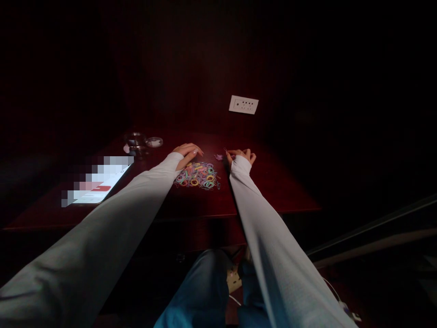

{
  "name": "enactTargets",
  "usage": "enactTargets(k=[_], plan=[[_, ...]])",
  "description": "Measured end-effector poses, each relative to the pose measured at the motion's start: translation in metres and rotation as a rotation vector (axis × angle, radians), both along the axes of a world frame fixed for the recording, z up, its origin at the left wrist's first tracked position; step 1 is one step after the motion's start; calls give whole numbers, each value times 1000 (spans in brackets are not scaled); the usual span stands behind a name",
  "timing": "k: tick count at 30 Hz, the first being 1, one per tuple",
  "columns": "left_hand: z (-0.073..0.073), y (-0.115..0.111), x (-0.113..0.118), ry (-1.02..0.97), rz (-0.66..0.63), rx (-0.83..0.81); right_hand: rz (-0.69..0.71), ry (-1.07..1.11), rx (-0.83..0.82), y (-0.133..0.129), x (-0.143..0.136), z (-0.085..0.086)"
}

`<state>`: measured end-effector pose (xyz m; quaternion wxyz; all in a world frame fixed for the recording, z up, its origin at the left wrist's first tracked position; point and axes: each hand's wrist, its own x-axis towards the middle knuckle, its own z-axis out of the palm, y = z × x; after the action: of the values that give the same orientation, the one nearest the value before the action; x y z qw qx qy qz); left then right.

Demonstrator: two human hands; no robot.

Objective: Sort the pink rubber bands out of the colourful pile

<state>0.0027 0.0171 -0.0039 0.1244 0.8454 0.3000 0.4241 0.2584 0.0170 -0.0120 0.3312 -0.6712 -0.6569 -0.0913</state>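
Note:
A pile of small colourful elastic bands (200, 176) lies on the dark red table (198, 205). My left hand (188, 153) rests at the pile's back left edge, fingers stretched to the right and nothing visible held. Right of the pile, my right hand (241, 156) pinches a thin purple band (226, 150) between thumb and finger. Beside its fingertips sits a small purple cluster of bands (219, 157), apart from the large pile.
A lit phone or tablet (102, 184), partly pixelated, lies at the left. Behind it are a clear round jar (135, 140) and a clear lid (154, 142). A white socket plate (243, 105) is on the back wall. The table's front edge runs below my forearms.

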Motion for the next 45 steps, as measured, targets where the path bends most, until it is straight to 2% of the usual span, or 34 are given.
enactTargets(k=[5, 11, 16, 22, 25, 28, 34, 39, 45], plan=[[-2, 1, 0, 1, -4, -20, 91, -141, -31, 2, 2, -3], [-4, 1, 0, -3, 3, -55, 71, -193, -79, 1, 2, -3], [-1, -5, 1, -23, 38, -93, 38, -41, -87, 1, 3, -2], [0, -6, -2, -6, 72, -111, -127, 173, -54, 2, 0, -2], [-2, -3, -3, 6, 60, -93, -145, 297, -13, -3, -1, 0], [-1, -3, -2, 16, -4, -73, -50, 376, 1, -11, -1, 3], [8, -13, -1, -51, -91, -107, 362, 356, -126, -17, -5, 7], [9, -17, 0, 68, -123, -122, 478, 293, -227, -14, -6, 2], [3, -13, 1, 99, -94, -73, 540, 222, -228, -13, -5, -3]])
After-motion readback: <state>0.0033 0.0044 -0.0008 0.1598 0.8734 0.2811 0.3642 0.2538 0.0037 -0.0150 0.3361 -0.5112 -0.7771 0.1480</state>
